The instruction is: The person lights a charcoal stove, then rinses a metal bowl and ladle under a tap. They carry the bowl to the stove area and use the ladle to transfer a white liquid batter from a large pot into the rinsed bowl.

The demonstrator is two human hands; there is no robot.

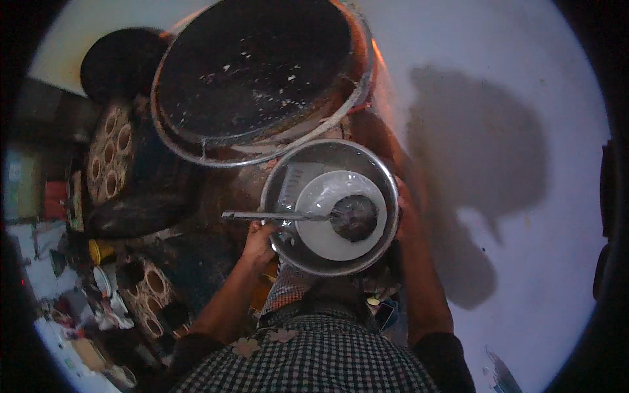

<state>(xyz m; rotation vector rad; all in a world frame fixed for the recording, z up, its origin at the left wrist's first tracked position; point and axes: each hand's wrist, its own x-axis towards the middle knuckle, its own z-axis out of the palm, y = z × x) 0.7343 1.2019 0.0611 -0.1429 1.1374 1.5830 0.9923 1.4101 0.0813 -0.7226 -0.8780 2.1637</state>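
Observation:
A round metal bowl (329,268) is held in front of my body, with my left hand (260,243) gripping its left rim. On the opposite side my right hand (404,209) grips the rim, its fingers partly hidden. White liquid (314,236) lies in the bowl. A metal ladle (275,215) rests there, its dark round head (355,218) in the liquid and its handle reaching over the left rim above my left hand. Just beyond the bowl is a large round dark pan or griddle (255,73) with white flecks and a raised metal rim.
A dark round object (120,64) is behind the large pan at left. Two round pieces with several holes, one upper (109,153) and one lower (153,299), lie at left. Near them is a yellow container (100,252). A pale wall (550,236) rises at right.

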